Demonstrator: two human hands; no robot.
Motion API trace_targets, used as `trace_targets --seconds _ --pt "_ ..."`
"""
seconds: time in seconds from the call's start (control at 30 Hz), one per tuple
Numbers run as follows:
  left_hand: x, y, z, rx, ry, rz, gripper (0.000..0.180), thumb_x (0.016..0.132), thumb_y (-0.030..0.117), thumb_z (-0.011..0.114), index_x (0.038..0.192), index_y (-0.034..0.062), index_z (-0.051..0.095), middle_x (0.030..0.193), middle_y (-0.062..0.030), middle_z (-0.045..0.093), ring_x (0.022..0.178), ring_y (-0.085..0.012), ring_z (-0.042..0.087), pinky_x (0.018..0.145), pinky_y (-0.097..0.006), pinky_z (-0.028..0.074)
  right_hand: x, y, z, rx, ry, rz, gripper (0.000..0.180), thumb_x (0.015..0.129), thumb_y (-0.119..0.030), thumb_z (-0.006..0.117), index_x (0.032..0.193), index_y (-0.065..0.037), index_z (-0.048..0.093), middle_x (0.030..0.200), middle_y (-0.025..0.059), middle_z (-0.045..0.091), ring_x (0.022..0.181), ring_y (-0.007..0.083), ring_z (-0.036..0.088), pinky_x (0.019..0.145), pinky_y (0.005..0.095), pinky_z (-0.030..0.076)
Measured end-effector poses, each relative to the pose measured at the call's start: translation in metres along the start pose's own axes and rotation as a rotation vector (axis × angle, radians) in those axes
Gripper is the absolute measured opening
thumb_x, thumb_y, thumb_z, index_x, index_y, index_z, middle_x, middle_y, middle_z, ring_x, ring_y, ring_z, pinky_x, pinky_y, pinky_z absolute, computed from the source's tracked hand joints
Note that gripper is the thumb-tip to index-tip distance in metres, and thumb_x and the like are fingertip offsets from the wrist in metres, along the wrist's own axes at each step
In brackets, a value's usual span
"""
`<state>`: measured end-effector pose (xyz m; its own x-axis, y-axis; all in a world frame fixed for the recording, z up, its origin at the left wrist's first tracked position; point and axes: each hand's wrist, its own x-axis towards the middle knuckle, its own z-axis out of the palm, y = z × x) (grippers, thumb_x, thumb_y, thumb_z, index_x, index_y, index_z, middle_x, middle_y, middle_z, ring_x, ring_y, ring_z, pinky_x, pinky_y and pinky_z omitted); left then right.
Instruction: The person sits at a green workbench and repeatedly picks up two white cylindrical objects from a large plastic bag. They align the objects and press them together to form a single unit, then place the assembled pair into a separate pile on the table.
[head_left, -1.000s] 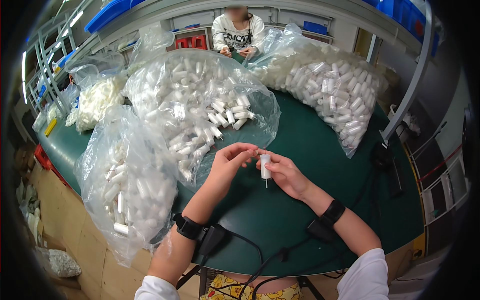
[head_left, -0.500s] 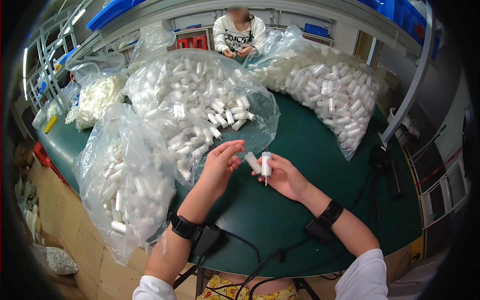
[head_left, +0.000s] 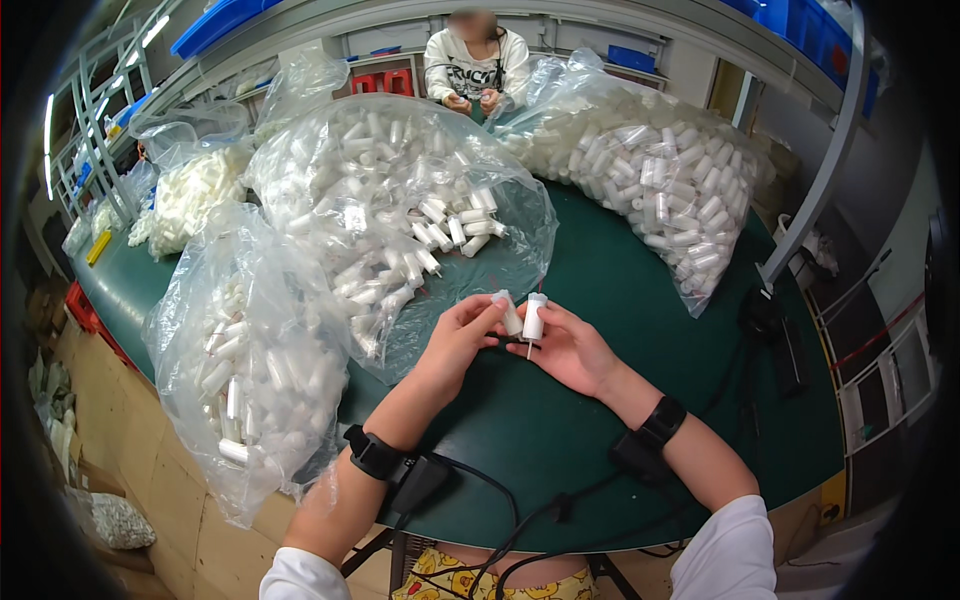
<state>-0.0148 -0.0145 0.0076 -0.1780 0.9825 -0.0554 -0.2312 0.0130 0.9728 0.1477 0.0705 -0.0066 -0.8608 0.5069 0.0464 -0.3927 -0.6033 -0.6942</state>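
Two small white plastic cylinders are held upright side by side over the table. My right hand has its fingers closed around the right-hand cylinder, from whose lower end a thin metal pin sticks down. The other cylinder leans slightly to the left, with the fingers of my left hand closed on it. Its lower end lies close to my right fingertips, and I cannot tell whether they also grip it. Just beyond my hands, an open clear plastic bag spills similar white cylinders.
Another bag of cylinders lies left of my forearm, and a full one at the far right. Cables run from my wrist straps across the green table. A person sits opposite, beyond a metal frame.
My left hand has come down and to the right, and its fingers have closed on the left cylinder. My right hand has hardly moved.
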Motion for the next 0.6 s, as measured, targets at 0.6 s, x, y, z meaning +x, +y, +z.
trace_targets --seconds 0.6 --pt "0.000 0.006 0.001 -0.358 0.076 -0.142 0.028 0.089 0.033 0.044 0.086 0.0059 0.048 0.060 -0.0001 0.043 0.051 -0.0115 0.040 0.054 -0.026 0.034 -0.003 -0.001 0.002 -0.009 -0.004 0.068 0.015 0.082 -0.011 0.047 0.090 0.000 0.051 0.079 0.0108 0.054 0.072 0.0202 0.051 0.073 0.0317 0.042"
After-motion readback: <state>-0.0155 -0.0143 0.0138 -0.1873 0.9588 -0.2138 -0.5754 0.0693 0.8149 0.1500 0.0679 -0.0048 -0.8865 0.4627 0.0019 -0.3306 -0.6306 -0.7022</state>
